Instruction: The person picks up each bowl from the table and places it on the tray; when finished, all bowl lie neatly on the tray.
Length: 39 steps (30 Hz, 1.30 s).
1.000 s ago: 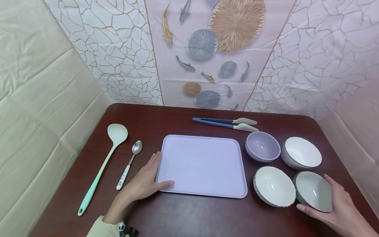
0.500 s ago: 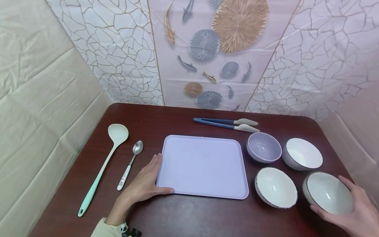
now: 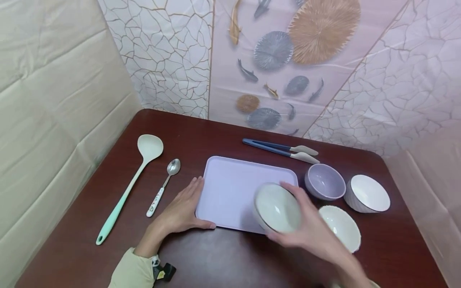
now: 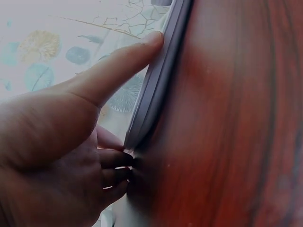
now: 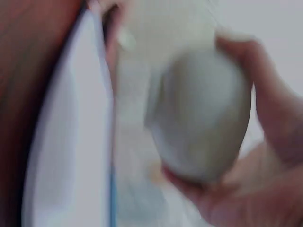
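Note:
My right hand [image 3: 307, 228] grips a pale grey-white bowl [image 3: 277, 208] by its right side, thumb near its front and fingers at the back. The bowl hangs over the right part of the lilac rectangular tray [image 3: 230, 188]. In the blurred right wrist view, the same bowl [image 5: 199, 113] shows clear of the tray [image 5: 71, 142]. At the tray's near left corner, my left hand [image 3: 180, 212] rests with fingers straight along the left side. Its thumb [image 4: 128, 61] touches the near rim in the left wrist view.
Right of the tray stand a purple bowl [image 3: 325, 182], a white ribbed bowl [image 3: 369, 194] and a dark-rimmed white bowl [image 3: 340, 226], partly behind my right arm. Blue tongs [image 3: 281, 150] lie behind the tray. A mint-handled ladle [image 3: 126, 192] and a metal spoon [image 3: 163, 188] lie left.
My right hand has carried the grey-white bowl leftward from the table's right side to above the tray. The left hand stays at the tray's corner. The head view has tilted and shifted.

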Tool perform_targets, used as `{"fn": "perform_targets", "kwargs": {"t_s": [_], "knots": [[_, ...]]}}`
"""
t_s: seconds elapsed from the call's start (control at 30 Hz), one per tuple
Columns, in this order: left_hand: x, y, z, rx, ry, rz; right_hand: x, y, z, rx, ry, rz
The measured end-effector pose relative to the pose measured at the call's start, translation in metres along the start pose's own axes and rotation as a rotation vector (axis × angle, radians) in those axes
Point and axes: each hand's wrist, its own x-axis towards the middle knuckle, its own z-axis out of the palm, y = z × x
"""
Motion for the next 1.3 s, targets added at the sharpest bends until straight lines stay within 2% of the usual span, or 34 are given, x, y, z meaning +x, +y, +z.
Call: {"fn": "perform_targets", "kwargs": {"t_s": [0.07,0.17,0.3,0.47,0.8,0.97,1.07,1.13,1.2,1.27,1.3], "knots": [[0.005,0.002,0.002,0.015,0.001,0.019,0.033,-0.004,0.031,0.031,0.05,0.09],[0.011,0.004,0.003,0.027,0.0,0.04,0.077,-0.007,0.067,0.071,0.131,0.15],[0.015,0.007,0.005,0.046,-0.016,0.044,0.114,-0.002,0.095,0.016,0.222,0.192],[0.018,0.011,0.006,0.056,-0.033,0.05,0.127,0.009,0.108,-0.039,0.26,0.216],[0.022,0.017,0.008,0.059,-0.041,0.055,0.124,0.013,0.106,-0.086,0.231,0.212],[0.02,0.016,0.008,0.034,-0.041,0.017,0.121,0.003,0.093,-0.089,0.221,0.157],[0.014,0.013,0.009,0.018,-0.033,0.002,0.108,-0.005,0.069,-0.04,0.169,0.109],[0.01,0.011,0.009,0.013,-0.022,-0.002,0.094,-0.005,0.037,-0.014,0.135,0.052],[0.006,0.009,0.009,0.012,-0.006,-0.005,0.077,0.004,-0.006,-0.035,0.142,-0.013],[0.003,0.007,0.007,0.011,0.01,-0.009,0.056,0.023,-0.052,-0.075,0.21,-0.049],[0.002,0.006,0.006,0.011,0.018,-0.012,0.045,0.036,-0.072,-0.091,0.261,-0.037]]}}
